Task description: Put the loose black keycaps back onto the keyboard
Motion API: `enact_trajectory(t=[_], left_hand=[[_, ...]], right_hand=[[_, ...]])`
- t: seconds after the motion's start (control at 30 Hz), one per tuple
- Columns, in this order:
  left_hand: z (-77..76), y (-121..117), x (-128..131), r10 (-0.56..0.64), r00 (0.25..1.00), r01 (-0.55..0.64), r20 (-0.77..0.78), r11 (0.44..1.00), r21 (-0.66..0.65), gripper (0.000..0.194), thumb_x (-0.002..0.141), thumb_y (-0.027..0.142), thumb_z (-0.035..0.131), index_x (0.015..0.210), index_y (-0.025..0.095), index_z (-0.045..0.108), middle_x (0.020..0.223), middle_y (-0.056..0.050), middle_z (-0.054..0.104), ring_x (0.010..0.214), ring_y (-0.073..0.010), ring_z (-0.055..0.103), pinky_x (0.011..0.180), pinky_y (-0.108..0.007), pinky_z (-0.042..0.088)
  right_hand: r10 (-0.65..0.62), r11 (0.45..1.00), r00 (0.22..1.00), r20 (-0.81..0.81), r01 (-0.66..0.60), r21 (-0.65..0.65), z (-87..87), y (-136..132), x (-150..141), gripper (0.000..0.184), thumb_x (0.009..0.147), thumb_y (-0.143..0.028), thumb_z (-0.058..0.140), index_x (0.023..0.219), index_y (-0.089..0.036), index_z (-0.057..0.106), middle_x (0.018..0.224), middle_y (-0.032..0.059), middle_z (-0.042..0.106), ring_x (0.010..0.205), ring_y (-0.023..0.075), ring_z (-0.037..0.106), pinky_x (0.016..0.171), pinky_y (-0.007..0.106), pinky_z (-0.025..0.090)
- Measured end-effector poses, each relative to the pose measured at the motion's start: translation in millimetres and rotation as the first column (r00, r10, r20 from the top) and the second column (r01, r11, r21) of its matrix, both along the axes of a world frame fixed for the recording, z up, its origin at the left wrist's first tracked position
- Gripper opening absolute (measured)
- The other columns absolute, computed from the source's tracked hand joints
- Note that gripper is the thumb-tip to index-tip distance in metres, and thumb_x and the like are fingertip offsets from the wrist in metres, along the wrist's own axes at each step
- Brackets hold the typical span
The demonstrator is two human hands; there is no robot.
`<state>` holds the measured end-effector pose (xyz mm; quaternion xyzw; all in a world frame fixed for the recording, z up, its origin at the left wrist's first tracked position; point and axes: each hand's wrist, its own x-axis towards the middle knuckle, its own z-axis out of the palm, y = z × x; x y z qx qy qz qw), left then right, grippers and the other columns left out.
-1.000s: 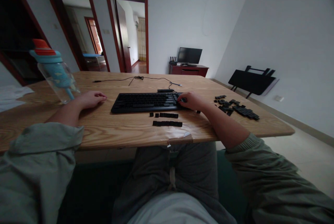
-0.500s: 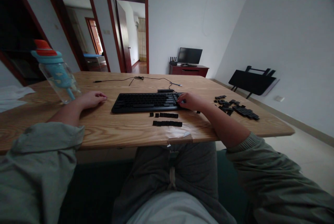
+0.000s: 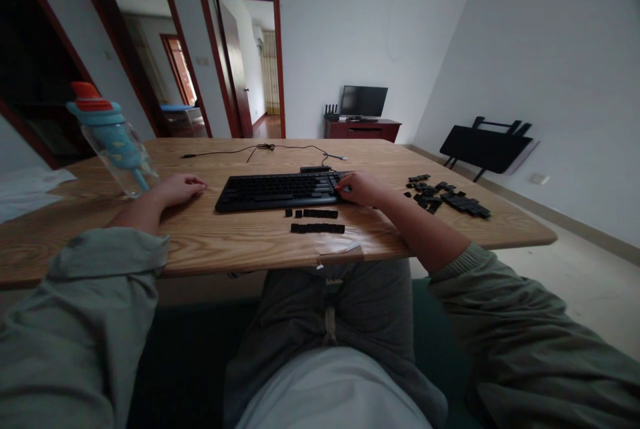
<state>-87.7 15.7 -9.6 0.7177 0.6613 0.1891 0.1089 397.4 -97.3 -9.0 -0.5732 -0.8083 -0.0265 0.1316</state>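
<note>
The work in hand seems to be at the right end of the long black plastic keyboard, where the right hand has its fingers narrow and bent over the keys; I cannot tell if they hold a piece. The left hand, half-open and seemingly empty, rests on the light wooden counter, left of the keyboard. With small black square keycaps lying nearer the body than the right fingers, the next move calls, I judge, for a light, precise touch.
</note>
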Motion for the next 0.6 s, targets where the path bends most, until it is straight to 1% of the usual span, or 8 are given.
enact_trajectory(t=[0.17, 0.3, 0.47, 0.6], left_hand=[[3.8, -4.5, 2.7, -0.016, 0.997, 0.014, -0.071, 0.999, -0.032, 0.036, 0.082, 0.035, 0.058, 0.106, 0.013, 0.073, 0.114, -0.013, 0.075, 0.104, -0.0237, 0.067, 0.1, -0.034, 0.048], [5.4, -4.7, 2.5, -0.013, 0.996, 0.011, -0.084, 1.0, -0.029, 0.037, 0.081, 0.038, 0.058, 0.105, 0.014, 0.073, 0.115, -0.012, 0.075, 0.104, -0.0247, 0.067, 0.1, -0.034, 0.048], [3.9, -1.7, 0.0, -0.01, 0.996, 0.008, -0.083, 1.0, -0.021, 0.036, 0.078, 0.039, 0.06, 0.101, 0.015, 0.074, 0.111, -0.011, 0.076, 0.101, -0.0248, 0.068, 0.098, -0.033, 0.049], [2.8, 0.2, -2.0, -0.016, 0.998, 0.013, -0.066, 0.999, -0.037, 0.034, 0.078, 0.037, 0.06, 0.099, 0.016, 0.074, 0.111, -0.012, 0.076, 0.1, -0.0248, 0.069, 0.096, -0.033, 0.051]], right_hand=[[-0.033, 0.999, 0.999, -0.018, 0.033, -0.004, 0.6, -3.1, -2.3, 0.022, 0.087, -0.025, 0.066, 0.104, -0.023, 0.079, 0.098, 0.0068, 0.078, 0.092, 0.0222, 0.069, 0.083, 0.028, 0.052], [-0.017, 1.0, 1.0, -0.013, 0.017, 0.011, -0.1, -5.5, -3.1, 0.022, 0.088, -0.024, 0.064, 0.103, -0.02, 0.079, 0.1, 0.0087, 0.078, 0.09, 0.0223, 0.07, 0.082, 0.027, 0.051], [-0.021, 1.0, 0.999, -0.039, 0.022, 0.019, -4.1, -4.3, -2.4, 0.023, 0.088, -0.023, 0.062, 0.103, -0.02, 0.08, 0.1, 0.0092, 0.078, 0.088, 0.0225, 0.07, 0.079, 0.028, 0.051], [0.007, 0.999, 0.998, -0.067, -0.004, 0.038, -7.4, -2.8, -1.7, 0.022, 0.088, -0.022, 0.062, 0.1, -0.02, 0.08, 0.103, 0.0086, 0.077, 0.09, 0.0218, 0.07, 0.082, 0.027, 0.051]])
